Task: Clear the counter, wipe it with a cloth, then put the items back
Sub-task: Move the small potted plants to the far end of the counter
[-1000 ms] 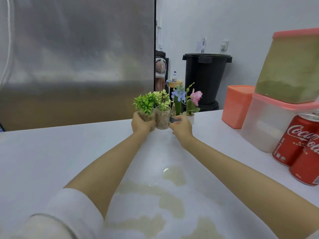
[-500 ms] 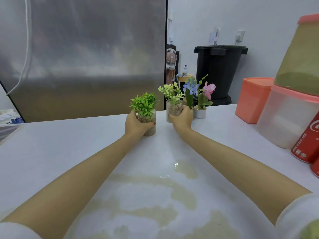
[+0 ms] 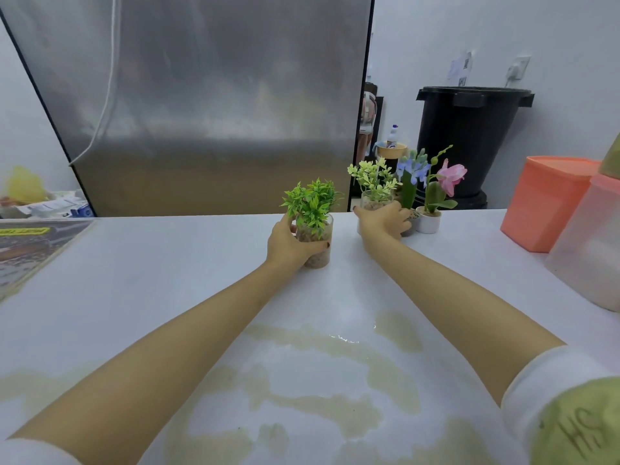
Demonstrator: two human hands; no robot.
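Left of the pink orchid pot [image 3: 428, 221], on the white counter [image 3: 161, 283], the left hand [image 3: 289, 244] wraps its fingers round a clear glass of bright green sprigs [image 3: 314, 226] bedded in pebbles. Nearer that pot, the right hand [image 3: 382, 220] curls round another glass of pale sprigs [image 3: 374, 196]. Tan spill patches [image 3: 396, 328] smear the counter; a black bin [image 3: 469, 135] stands behind the orchid pot.
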